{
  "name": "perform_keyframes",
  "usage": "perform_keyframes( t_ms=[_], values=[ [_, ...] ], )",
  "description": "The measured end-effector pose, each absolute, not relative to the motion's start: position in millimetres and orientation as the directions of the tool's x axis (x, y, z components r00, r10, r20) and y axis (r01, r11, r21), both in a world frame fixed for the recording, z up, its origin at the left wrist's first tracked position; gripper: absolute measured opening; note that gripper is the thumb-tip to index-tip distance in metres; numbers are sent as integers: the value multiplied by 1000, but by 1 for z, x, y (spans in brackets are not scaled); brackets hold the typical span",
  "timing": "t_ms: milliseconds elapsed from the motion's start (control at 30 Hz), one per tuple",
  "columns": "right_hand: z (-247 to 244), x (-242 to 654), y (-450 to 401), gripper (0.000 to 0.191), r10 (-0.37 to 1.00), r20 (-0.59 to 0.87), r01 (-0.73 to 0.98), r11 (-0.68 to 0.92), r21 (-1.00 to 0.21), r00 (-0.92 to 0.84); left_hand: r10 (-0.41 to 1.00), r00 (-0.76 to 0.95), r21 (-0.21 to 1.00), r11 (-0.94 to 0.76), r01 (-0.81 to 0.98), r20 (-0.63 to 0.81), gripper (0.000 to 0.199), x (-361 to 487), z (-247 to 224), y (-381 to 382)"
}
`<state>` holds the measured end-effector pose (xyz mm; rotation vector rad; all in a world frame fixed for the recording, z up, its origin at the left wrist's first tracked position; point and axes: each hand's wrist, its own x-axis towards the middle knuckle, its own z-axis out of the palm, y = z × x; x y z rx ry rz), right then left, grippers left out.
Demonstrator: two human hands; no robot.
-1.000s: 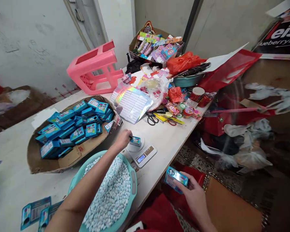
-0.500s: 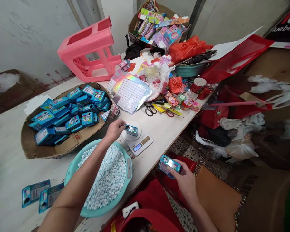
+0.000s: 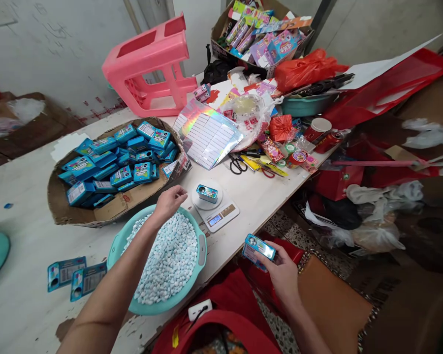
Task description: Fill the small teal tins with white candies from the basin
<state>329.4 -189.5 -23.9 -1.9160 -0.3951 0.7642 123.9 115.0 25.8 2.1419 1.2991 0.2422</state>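
Observation:
My left hand (image 3: 172,202) hovers above the edge of a teal basin (image 3: 203,248) filled with small white and pale-blue candies (image 3: 166,270). Its fingers are drawn together, and whatever they may hold is hidden. Just right of the fingertips, apart from them, a small blue candy tin (image 3: 207,193) with a round opening in its top rests on a white digital scale (image 3: 217,223). The scale's display is lit. Past the table's front edge, my right hand (image 3: 280,265) grips another blue candy tin (image 3: 258,250), with pale candies showing in its round opening.
A cut-down cardboard box (image 3: 55,196) holds many blue boxes behind the basin. Flat blue packages (image 3: 66,273) lie to the left. Farther back are scissors (image 3: 238,164), a shiny lined sheet (image 3: 210,137), a pink stool (image 3: 147,69) on its side and a carton (image 3: 221,51) of colourful packs.
My left hand has let go of the tin on the scale and drawn back left. The scale's reading looks different. My right hand still grips its tin. The view has shifted slightly.

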Motion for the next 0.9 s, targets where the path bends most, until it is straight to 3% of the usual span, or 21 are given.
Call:
perform_keyframes(
  t_ms=[133,233,367,500,633,733,800,900],
  values=[
    [-23,330,-188,52,564,-352,-83,-447,-891,747,758,648,474,-544,692,-76,32,158,18,118],
    [-24,332,-188,53,544,-382,-108,-468,-877,747,669,733,392,-646,655,-124,46,181,9,116],
    [-28,335,-188,53,530,-377,-120,-455,-882,760,620,748,311,-680,663,-238,58,202,-5,111],
    [-31,335,-187,54,530,-371,-128,-439,-889,762,709,681,264,-631,729,-186,67,194,6,109],
    [-28,334,-184,54,536,-399,-131,-469,-874,744,792,556,168,-530,831,-254,28,139,29,103],
    [-28,334,-180,54,524,-404,-114,-499,-859,750,820,397,86,-399,913,-413,22,88,25,84],
    [-29,333,-176,53,531,-397,-101,-500,-860,749,769,371,128,-359,924,-521,21,63,12,67],
    [-31,331,-170,51,562,-380,-84,-481,-873,735,726,415,213,-358,909,-548,20,46,-7,47]
  ],
)
